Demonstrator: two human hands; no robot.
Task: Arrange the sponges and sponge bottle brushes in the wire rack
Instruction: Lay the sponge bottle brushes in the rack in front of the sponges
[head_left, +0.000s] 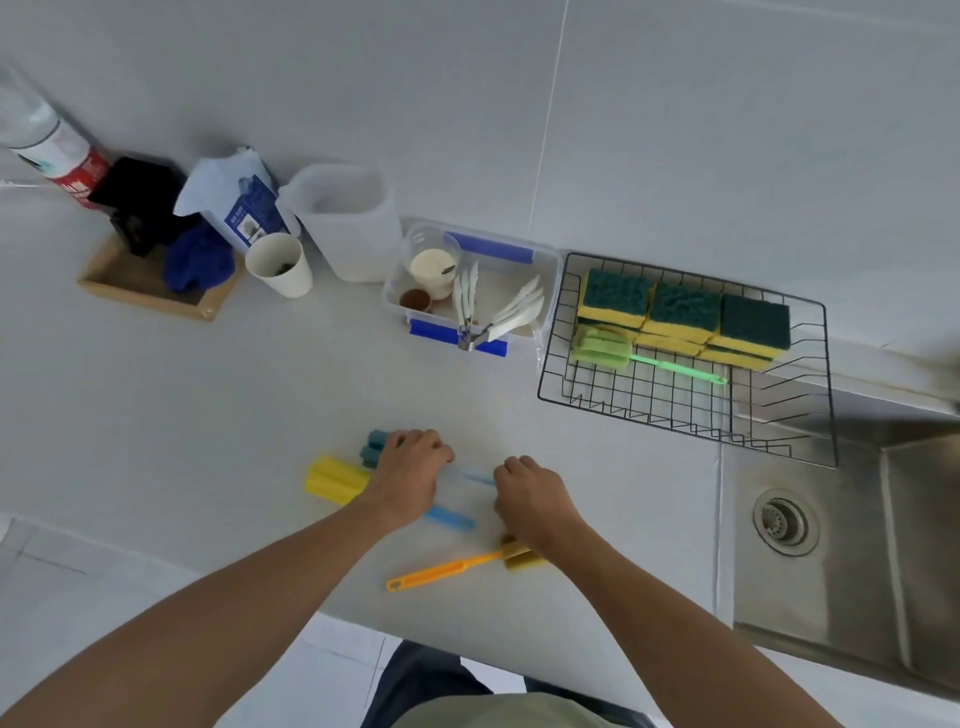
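Observation:
A black wire rack (680, 418) stands at the right beside the sink. It holds several green-and-yellow sponges (684, 313) stacked along its far side and a green sponge brush (602, 347) lying in front of them. On the counter, my left hand (410, 475) curls over the neck of a teal-headed brush (375, 448). My right hand (532, 501) pinches that brush's pale blue handle. A yellow-headed brush (332, 480) with a blue handle lies partly under my left hand. An orange brush (441, 570) lies below my right wrist, which hides part of its sponge head.
A clear box with blue clips (548, 270) holding cutlery and cups stands left of the rack. A white jug (353, 228), a paper cup (280, 265) and a wooden tray (130, 291) line the back left. The steel sink (857, 525) is at the right.

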